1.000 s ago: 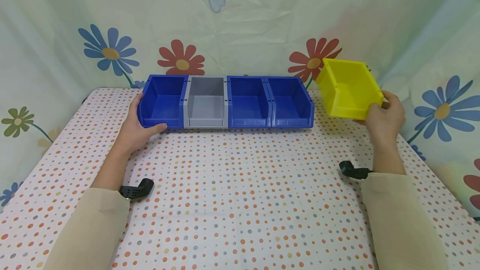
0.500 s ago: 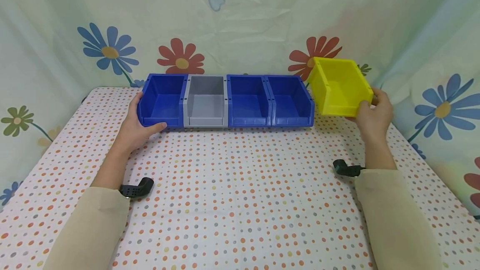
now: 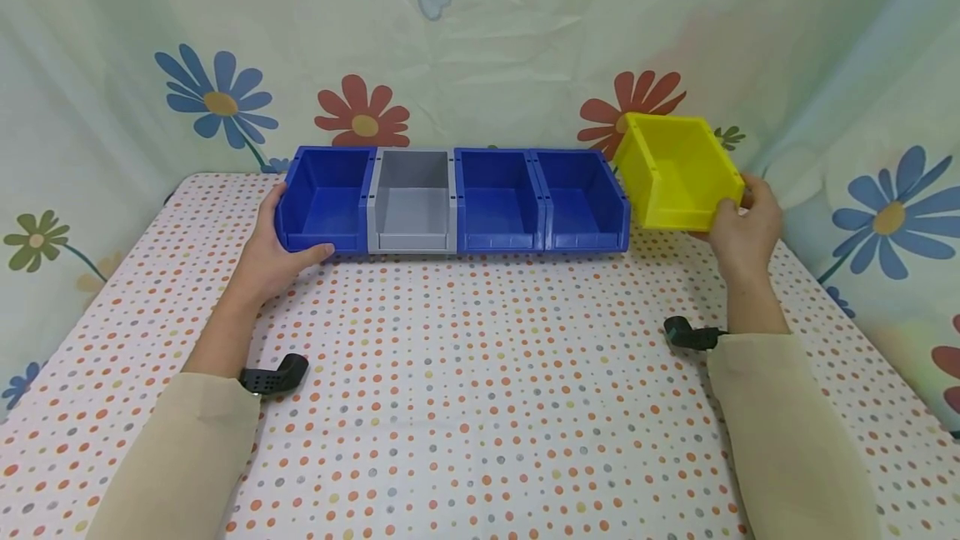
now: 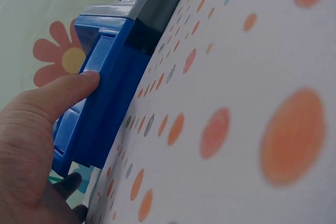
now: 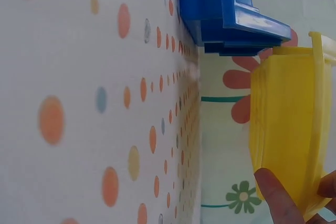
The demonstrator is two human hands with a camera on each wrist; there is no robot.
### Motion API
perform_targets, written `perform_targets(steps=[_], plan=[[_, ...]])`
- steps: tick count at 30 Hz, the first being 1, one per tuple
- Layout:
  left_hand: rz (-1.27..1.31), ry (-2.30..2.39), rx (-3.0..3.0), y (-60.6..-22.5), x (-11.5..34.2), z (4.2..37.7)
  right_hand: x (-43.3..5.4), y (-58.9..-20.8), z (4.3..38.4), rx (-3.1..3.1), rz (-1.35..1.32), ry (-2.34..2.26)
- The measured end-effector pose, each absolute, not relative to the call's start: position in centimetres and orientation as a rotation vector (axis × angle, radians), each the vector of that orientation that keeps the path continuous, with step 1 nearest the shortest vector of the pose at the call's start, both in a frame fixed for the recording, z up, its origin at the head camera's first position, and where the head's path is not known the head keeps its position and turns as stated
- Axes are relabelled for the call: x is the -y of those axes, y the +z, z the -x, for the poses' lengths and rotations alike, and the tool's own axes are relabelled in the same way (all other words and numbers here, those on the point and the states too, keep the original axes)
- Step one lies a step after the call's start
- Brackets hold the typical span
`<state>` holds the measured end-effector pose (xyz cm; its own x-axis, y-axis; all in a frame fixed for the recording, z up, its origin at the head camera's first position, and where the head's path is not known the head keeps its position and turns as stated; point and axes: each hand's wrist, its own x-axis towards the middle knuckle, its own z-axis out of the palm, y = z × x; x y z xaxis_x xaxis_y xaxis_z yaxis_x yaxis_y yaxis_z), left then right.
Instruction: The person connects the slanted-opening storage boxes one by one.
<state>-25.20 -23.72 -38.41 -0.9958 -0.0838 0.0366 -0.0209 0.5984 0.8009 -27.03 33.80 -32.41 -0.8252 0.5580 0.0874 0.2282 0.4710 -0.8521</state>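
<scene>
Yellow bin closes on the row's right end

The right hand (image 3: 738,227) grips the yellow bin (image 3: 678,169), now lower and nearer the rightmost blue bin (image 3: 583,200), tilted, off the table (image 3: 480,373); the left hand (image 3: 273,252) clasps the leftmost blue bin (image 3: 324,200); joining looks imminent.

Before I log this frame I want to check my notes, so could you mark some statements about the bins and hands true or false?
1. The right hand holds the yellow bin. True.
2. The yellow bin sits flat on the table in line with the others. False: it is tilted and raised, to the right of the row.
3. The left hand grips the leftmost blue bin. True.
4. The grey bin is at the right end of the row. False: it is second from the left, between blue bins.
5. The row on the table has four bins. True.
</scene>
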Motion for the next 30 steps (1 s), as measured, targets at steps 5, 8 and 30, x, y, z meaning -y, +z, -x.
perform_targets(steps=[5,8,30], plan=[[-0.099,-1.368,2.751,-38.44,23.82,25.19,-33.55,-32.63,27.17,2.395,0.635,1.293],[-0.093,-1.368,2.752,-38.45,23.84,25.18,-33.51,-32.68,27.27,2.408,0.624,1.283],[-0.085,-1.378,2.757,-38.33,23.71,25.19,-33.45,-32.13,27.14,2.48,0.55,1.052]])
